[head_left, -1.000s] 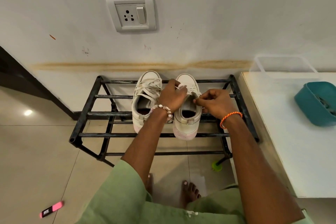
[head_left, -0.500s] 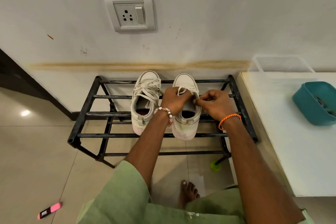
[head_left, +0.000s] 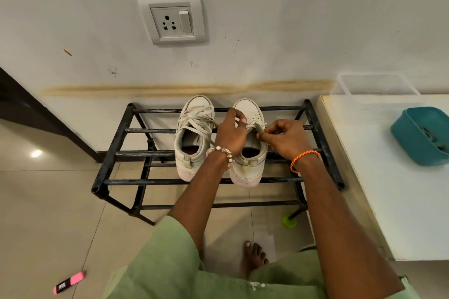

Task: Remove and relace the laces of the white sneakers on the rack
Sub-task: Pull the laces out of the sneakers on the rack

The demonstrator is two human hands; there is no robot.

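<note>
Two white sneakers sit side by side on the black shoe rack [head_left: 116, 153], toes at its back edge by the wall. The left sneaker [head_left: 193, 138] is laced. Over the right sneaker [head_left: 247, 162], the left hand [head_left: 230, 132] curls onto the lace [head_left: 252, 125], and the right hand [head_left: 284, 138] pinches the lace.

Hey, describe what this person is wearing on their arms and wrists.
Both forearms are bare. The left wrist carries a bracelet of pale pink and white beads; the right wrist has a braided orange cord band. A light green sleeve covers the left upper arm.
</note>
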